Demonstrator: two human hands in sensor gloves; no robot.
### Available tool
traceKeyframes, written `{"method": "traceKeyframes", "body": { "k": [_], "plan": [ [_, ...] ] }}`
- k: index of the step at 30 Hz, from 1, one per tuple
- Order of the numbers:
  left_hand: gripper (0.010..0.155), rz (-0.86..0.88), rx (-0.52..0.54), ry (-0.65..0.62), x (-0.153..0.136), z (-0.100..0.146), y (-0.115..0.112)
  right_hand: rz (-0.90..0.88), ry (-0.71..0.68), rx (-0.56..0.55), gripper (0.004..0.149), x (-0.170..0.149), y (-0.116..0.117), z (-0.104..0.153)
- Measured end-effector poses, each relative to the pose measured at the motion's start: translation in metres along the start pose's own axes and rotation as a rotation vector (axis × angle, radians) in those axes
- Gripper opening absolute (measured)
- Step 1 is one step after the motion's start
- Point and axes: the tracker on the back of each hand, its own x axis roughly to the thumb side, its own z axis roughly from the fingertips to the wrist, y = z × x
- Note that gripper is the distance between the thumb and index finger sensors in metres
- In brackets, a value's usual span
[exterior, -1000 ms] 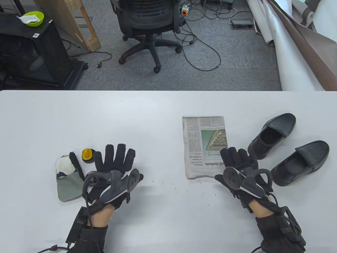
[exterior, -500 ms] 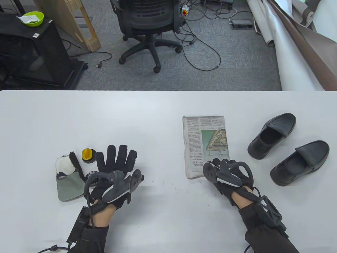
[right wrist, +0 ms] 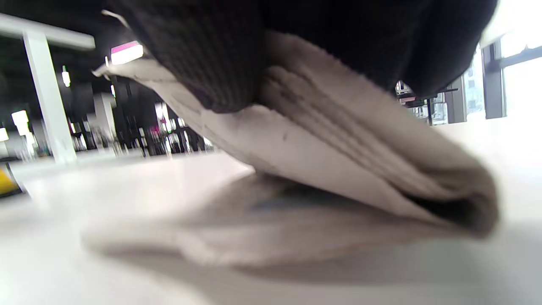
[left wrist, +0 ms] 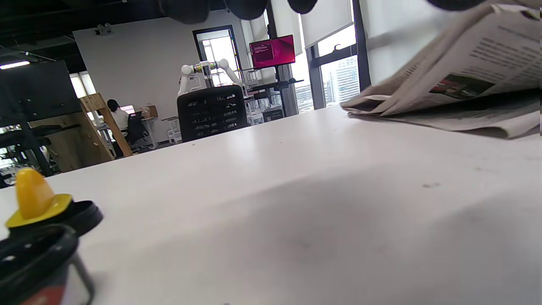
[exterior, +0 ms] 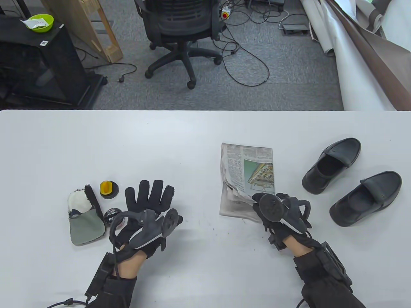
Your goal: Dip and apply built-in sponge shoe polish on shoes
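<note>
Right hand (exterior: 282, 213): grip closed on the near edge of the folded newspaper (exterior: 249, 170), upper sheets lifted and rumpled, lower sheets flat on the white surface (exterior: 192, 141). The right wrist view confirms gloved fingers (right wrist: 199, 55) clamped over the paper stack. Left hand (exterior: 149, 205): grip open, fingers straight and spread, holding nothing, palm down above the surface. Just left of it lie a small round polish tin (exterior: 112, 215), the yellow-topped sponge applicator (exterior: 108, 189), and a grey-white cloth mitt (exterior: 84, 218). Two black shoes (exterior: 350, 183) sit right of the newspaper, apart from both hands.
</note>
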Motion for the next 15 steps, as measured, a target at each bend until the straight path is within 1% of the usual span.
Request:
{"method": "traceKeyframes", "body": {
  "k": [2, 3, 4, 5, 6, 7, 11, 13, 14, 15],
  "plan": [
    [0.085, 0.070, 0.000, -0.032, 0.005, 0.001, 0.001, -0.077, -0.020, 0.022, 0.038, 0.008, -0.009, 0.002],
    [0.085, 0.103, -0.002, -0.043, 0.006, 0.001, 0.001, -0.121, -0.019, 0.015, 0.038, 0.011, -0.011, 0.004],
    [0.084, 0.160, -0.001, -0.064, 0.009, 0.001, 0.002, -0.196, -0.020, 0.024, 0.038, 0.015, -0.012, 0.005],
    [0.084, 0.217, 0.000, -0.080, 0.011, 0.001, 0.002, -0.268, -0.024, 0.059, 0.038, 0.019, -0.012, 0.008],
    [0.084, 0.246, -0.006, -0.086, 0.012, 0.000, 0.002, -0.299, -0.024, 0.058, 0.038, 0.021, -0.012, 0.009],
    [0.086, 0.285, -0.022, -0.093, 0.013, 0.000, 0.002, -0.349, 0.000, 0.040, 0.038, 0.024, -0.012, 0.011],
    [0.093, 0.359, -0.022, -0.104, 0.018, -0.001, 0.001, -0.468, 0.015, 0.090, 0.038, 0.033, -0.010, 0.014],
    [0.096, 0.352, 0.013, -0.094, 0.019, 0.000, 0.003, -0.505, 0.016, 0.110, 0.038, 0.034, -0.008, 0.015],
    [0.097, 0.358, 0.054, -0.080, 0.019, 0.001, 0.005, -0.523, 0.018, 0.130, 0.038, 0.035, -0.006, 0.016],
    [0.099, 0.371, 0.116, -0.062, 0.018, 0.003, 0.009, -0.536, 0.007, 0.142, 0.038, 0.036, -0.005, 0.017]
  ]
}}
